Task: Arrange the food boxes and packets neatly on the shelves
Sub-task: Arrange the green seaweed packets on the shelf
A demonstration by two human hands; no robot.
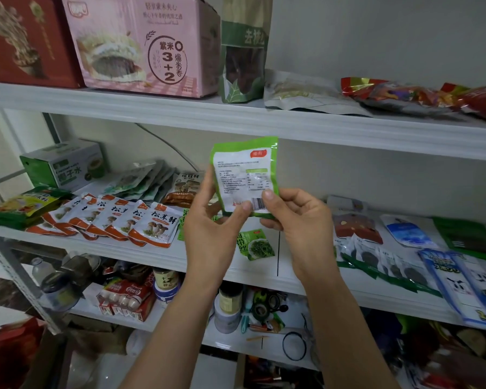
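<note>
I hold a small green-edged packet (243, 172) upright in front of the middle shelf (157, 255), its white printed back with a barcode facing me. My left hand (213, 220) grips its left side, thumb on the lower edge. My right hand (295, 217) pinches the lower right corner by the barcode. Another green seaweed packet (257, 245) lies flat on the shelf just below my hands. A row of orange-and-white mushroom packets (118, 220) overlaps along the shelf's left part.
The top shelf (292, 127) carries a red box (26, 37), a pink bread box (141, 46), a green standing pouch (243, 51) and loose packets (404, 96). A green-white carton (65, 164) stands at the middle shelf's back left. Blue and green packets (432, 262) crowd the right. Jars and clutter fill the lower shelf.
</note>
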